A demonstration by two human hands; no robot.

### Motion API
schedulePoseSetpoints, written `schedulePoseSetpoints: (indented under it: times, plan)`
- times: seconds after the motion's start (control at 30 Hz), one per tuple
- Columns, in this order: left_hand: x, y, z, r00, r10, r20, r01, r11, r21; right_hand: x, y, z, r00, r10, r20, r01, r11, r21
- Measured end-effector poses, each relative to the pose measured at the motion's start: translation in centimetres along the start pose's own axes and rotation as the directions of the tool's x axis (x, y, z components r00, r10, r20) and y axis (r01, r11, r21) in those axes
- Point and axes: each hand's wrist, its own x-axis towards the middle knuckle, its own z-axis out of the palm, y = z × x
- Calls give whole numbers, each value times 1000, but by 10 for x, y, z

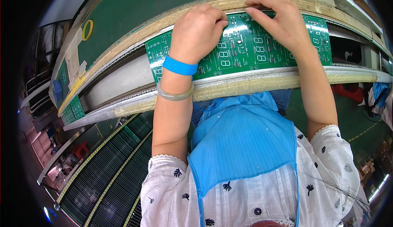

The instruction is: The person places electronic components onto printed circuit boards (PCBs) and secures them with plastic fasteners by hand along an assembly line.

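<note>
A long green circuit board (pixel 241 59) with white printed digit outlines lies between the two rails in front of me. My left hand (pixel 198 30) is over the board's left half, its fingers curled in and the thumb against them near the far edge. Whatever those fingertips hold, if anything, is hidden. My right hand (pixel 282 20) reaches over the board's right half. Its thumb and forefinger are apart, with the tips by the far rail (pixel 237 5), and nothing shows between them. A few small parts stand on the board between my hands.
The near rail (pixel 245 81) runs between the board and my body. A yellow ring (pixel 87 30), like a roll of tape, lies at the far left. Smaller green boards (pixel 73 111) sit at the rails' left end. Below left stands a rack (pixel 110 169) of closely spaced dark slats.
</note>
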Motion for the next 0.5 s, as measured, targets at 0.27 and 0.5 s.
schedulePoseSetpoints:
  times: [0.27,0.5]
  plan:
    - [45,7,-16,955,86,-284,-50,990,132,59,-6,-31,997,-39,-71,31,993,-117]
    - [134,-8,-16,1000,17,-5,-16,970,242,120,31,-8,982,-111,152,161,913,-375]
